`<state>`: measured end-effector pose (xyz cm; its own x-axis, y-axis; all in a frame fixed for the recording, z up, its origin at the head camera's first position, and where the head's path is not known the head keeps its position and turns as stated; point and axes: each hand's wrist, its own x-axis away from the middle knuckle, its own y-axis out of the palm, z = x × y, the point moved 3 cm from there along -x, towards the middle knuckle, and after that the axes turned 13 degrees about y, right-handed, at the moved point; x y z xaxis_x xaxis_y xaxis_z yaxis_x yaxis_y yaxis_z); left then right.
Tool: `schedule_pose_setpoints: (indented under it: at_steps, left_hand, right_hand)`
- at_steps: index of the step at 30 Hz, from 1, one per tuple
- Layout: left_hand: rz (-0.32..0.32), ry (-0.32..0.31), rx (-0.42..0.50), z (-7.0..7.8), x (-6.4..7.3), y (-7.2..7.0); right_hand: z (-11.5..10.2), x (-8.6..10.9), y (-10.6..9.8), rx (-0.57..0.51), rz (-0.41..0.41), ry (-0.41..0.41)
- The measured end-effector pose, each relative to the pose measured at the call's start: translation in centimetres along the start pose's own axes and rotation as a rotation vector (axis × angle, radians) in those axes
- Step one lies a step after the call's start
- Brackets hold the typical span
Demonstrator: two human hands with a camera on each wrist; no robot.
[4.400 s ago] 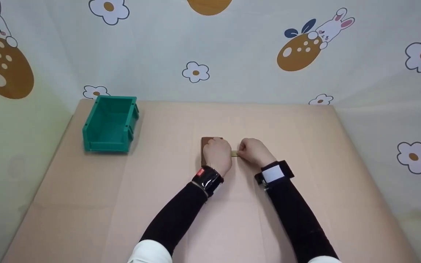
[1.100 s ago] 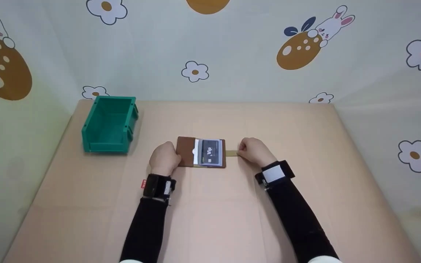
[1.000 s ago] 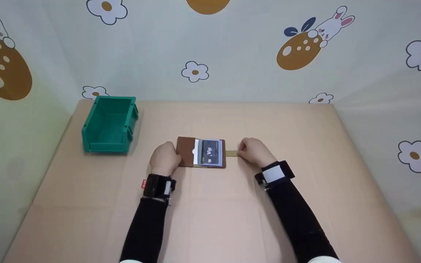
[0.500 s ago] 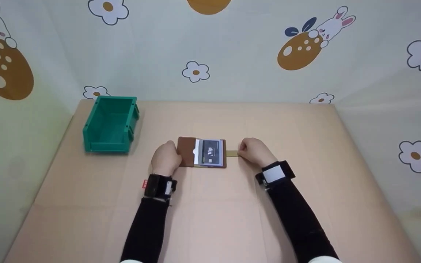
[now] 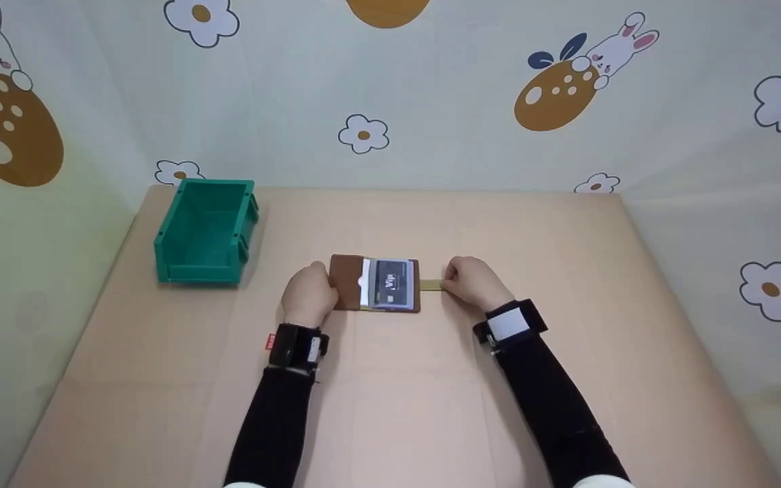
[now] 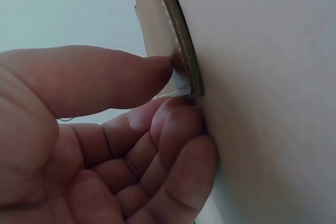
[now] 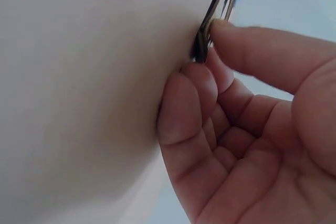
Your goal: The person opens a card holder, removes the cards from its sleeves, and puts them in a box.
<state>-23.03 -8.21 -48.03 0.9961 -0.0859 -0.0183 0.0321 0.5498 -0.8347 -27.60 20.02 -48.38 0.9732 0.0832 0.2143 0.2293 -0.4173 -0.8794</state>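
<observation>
Pinching the near left corner of a brown wallet (image 5: pixel 346 279) between thumb and curled fingers, the left hand (image 5: pixel 309 295) sits hard against its side, while the right hand (image 5: pixel 475 281) nips the free end of the olive-tan strap (image 5: pixel 430 285) between thumb and fingertips. The wallet is unfolded: its left flap is plain reddish brown, and its right half carries a dark grey card (image 5: pixel 391 280) marked "Vip" in white, with a small pale square below the lettering and a bluish rim around it. Along the fold runs a white strip (image 5: pixel 364 288) with a rounded notch. Seen close at the left wrist, the wallet's edge is olive with a row of light stitches just inside it; at the right wrist, the pinched part shows as thin dark and tan layers, too blurred to sort out. The wallet lies between the two hands, touching the left one and apart from the right one, with the strap bridging that gap from its right edge. Both wrists wear black bands over black sleeves. Beneath is a beige table (image 5: pixel 390 420); well to the left and farther back stands a green bin (image 5: pixel 198 273), and behind hangs a pale cloth (image 5: pixel 455 129) printed with flowers and rabbits.
</observation>
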Motion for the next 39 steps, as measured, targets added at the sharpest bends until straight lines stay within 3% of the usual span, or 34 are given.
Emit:
schedule_pose_setpoints:
  at_steps: [20,33,39]
  left_hand:
    - [0.000,-0.005,0.013,-0.2,0.0,0.0]
    - [0.000,0.008,0.011,-0.2,0.0,0.1]
    - [0.006,0.001,0.024,-0.1,0.2,0.0]
  right_hand:
    - [-0.9,0.3,-0.8,0.010,0.053,-0.035]
    - [-3.3,0.9,-1.6,0.009,0.137,-0.074]
    - [-4.8,0.9,-0.8,0.021,0.110,-0.112]
